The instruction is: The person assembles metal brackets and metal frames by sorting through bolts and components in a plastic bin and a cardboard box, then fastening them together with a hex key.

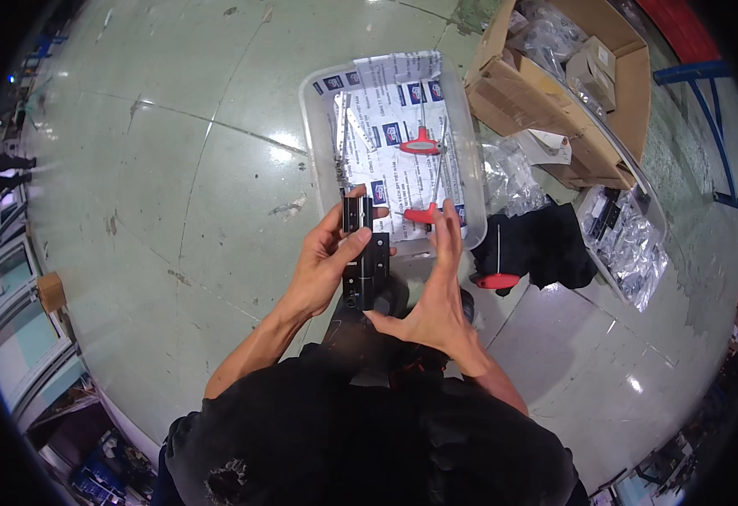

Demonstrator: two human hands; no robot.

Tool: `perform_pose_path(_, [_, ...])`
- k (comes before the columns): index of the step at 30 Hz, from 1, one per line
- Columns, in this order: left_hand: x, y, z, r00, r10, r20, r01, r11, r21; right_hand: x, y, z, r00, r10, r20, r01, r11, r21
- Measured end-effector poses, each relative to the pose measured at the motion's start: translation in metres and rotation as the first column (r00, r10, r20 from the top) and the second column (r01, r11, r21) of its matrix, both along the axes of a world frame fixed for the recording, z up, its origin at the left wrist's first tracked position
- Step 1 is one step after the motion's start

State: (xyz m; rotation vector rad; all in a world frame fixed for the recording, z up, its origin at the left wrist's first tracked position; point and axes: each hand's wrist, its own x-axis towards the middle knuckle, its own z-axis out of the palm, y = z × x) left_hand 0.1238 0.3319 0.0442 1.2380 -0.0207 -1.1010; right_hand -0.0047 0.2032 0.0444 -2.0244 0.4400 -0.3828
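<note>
My left hand [328,260] is wrapped round a black metal hinge [367,268], holding it upright over the near edge of a clear plastic bin [314,139]. Screw holes show on its plates. To the right, my right hand [436,308] is open, fingers stretched upward and thumb close to the hinge's lower end; whether the thumb touches it I cannot tell. Inside the bin, on printed paper sheeting, lie two red T-handle hex keys, one farther back [420,145] and one [422,214] just beyond my right fingertips. Thin white strips [354,125] lie at the bin's left.
Right of the bin, another red-handled hex key [499,280] rests by a black cloth [552,244]. Beyond are a cardboard box [546,110] with bagged parts and a second bin [626,240] holding plastic-wrapped pieces. Framed panels [27,312] stand at the far left.
</note>
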Motion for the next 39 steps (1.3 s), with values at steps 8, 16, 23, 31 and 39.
perform_pose_path(8, [-0.015,0.005,0.005,0.99,-0.138,0.034,0.132,0.981,0.14,0.009,-0.003,-0.007,0.919,0.394,-0.007,-0.393,0.918,0.06])
perform_pose_path(16, [-0.013,0.009,-0.004,0.988,-0.148,-0.037,0.153,0.962,0.224,0.001,-0.002,-0.019,0.927,0.374,-0.038,-0.372,0.927,0.043])
perform_pose_path(23, [-0.012,0.006,-0.003,0.981,-0.157,-0.117,0.182,0.95,0.254,-0.005,-0.002,-0.025,0.925,0.38,0.006,-0.38,0.924,0.047])
perform_pose_path(31, [-0.014,0.006,0.005,0.975,-0.183,-0.126,0.209,0.95,0.234,-0.01,0.005,-0.026,0.954,0.275,0.117,-0.289,0.95,0.118])
perform_pose_path(39, [-0.017,0.01,-0.002,0.965,-0.202,-0.165,0.231,0.957,0.179,-0.014,0.006,-0.022,0.969,0.242,0.042,-0.243,0.97,0.008])
